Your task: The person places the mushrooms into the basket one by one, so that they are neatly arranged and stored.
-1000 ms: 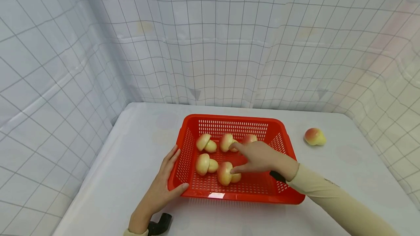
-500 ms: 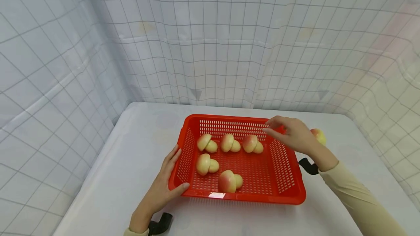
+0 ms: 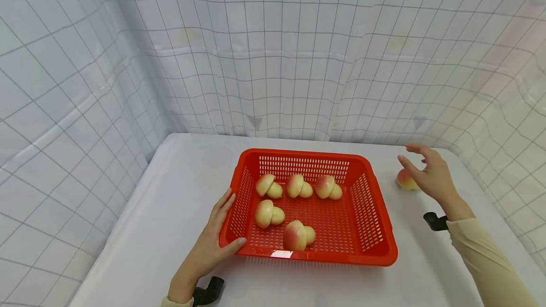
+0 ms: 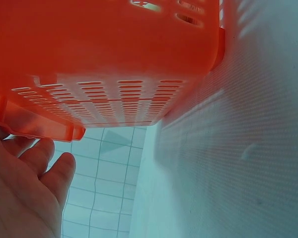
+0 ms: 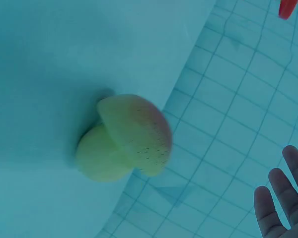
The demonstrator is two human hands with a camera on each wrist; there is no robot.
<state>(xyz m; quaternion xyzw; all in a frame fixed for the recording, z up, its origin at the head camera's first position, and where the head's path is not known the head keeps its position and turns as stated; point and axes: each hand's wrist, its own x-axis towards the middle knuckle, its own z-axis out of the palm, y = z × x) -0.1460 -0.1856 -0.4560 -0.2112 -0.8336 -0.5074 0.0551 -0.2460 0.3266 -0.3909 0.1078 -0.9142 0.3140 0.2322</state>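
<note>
My left hand point(image 3: 209, 240) lies against the near left corner of a red plastic basket point(image 3: 307, 256). Its fingers are straight along the left rim, and the thumb is on the front rim. In the left wrist view, fingertips point(image 4: 59, 173) touch the underside of the rim. Inside the basket lie several toy mushrooms, one a red-capped mushroom point(image 3: 295, 236) by the front wall. To the right of the basket, my right hand point(image 3: 435, 176) hovers with fingers spread beside a lone toy mushroom point(image 3: 406, 180), which it partly hides. The right wrist view shows this mushroom point(image 5: 124, 139) whole, apart from the fingers.
The basket stands on a white-covered table point(image 3: 187, 179). White grid-patterned curtains point(image 3: 294, 60) enclose its back and sides. A black wrist camera point(image 3: 209, 292) sticks out from the left wrist and another black camera point(image 3: 436, 221) from the right.
My right hand has left the basket and moved right to the lone mushroom. The front red-capped mushroom shifted towards the front wall during the first half second. The left hand has stayed put.
</note>
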